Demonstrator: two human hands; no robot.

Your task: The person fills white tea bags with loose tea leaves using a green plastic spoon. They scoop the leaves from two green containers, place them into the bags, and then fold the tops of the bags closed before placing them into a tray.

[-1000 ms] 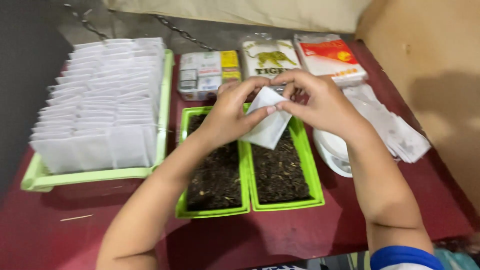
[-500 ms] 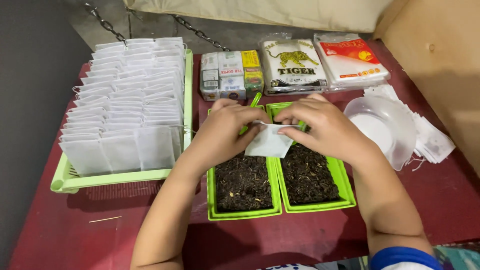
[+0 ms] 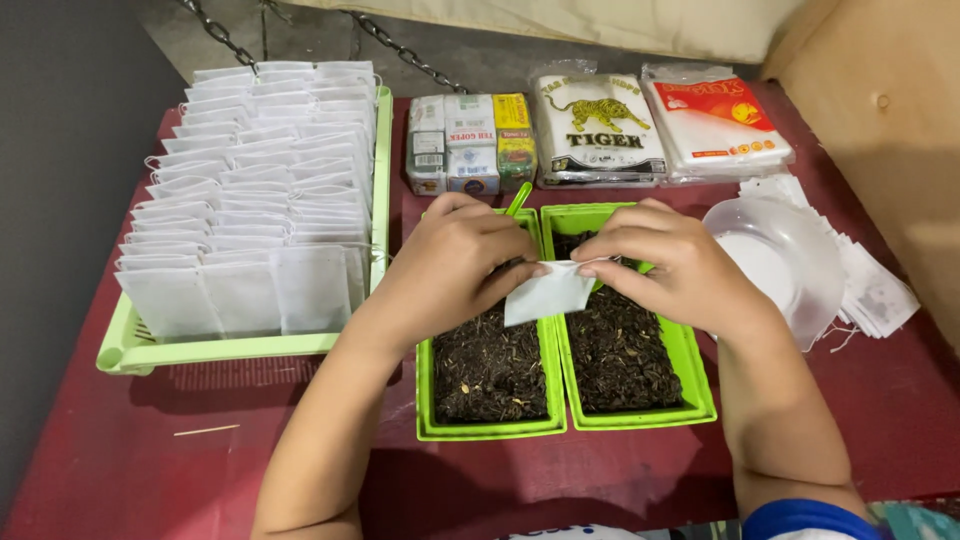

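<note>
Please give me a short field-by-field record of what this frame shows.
left hand: pinches the small white bag
right hand: pinches the same bag's top edge
below the bag: two green trays of dark loose leaves
left side: green basket with rows of white bags
right side: clear plastic bowl
surface: red table

A dark red table meets a grey wall (left) — tan wooden panel at right.

even overhead light, soft shadows, sharp focus, dim left edge
</note>
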